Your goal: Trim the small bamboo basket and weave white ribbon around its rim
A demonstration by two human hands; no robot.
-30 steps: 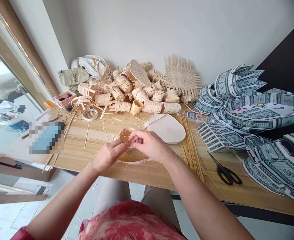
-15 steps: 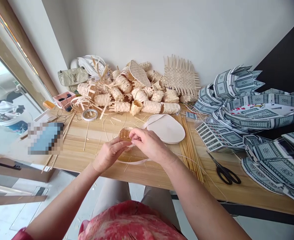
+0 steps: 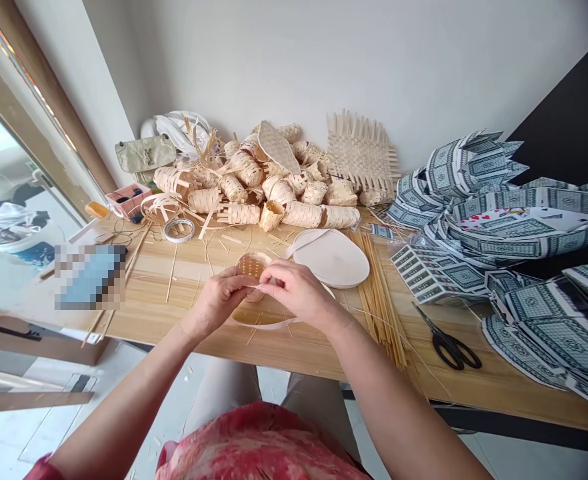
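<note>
Our left grip [image 3: 217,303] and right grip [image 3: 297,292] clamp the small bamboo basket [image 3: 251,267], mouth tilted up toward us, slightly higher above the worktop [image 3: 159,287] than before.

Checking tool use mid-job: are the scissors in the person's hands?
No, the black-handled scissors lie on the wooden table while the left hand and right hand hold a small woven bamboo basket.

Weaving workshop: heaped bamboo baskets [image 3: 301,214]
</note>
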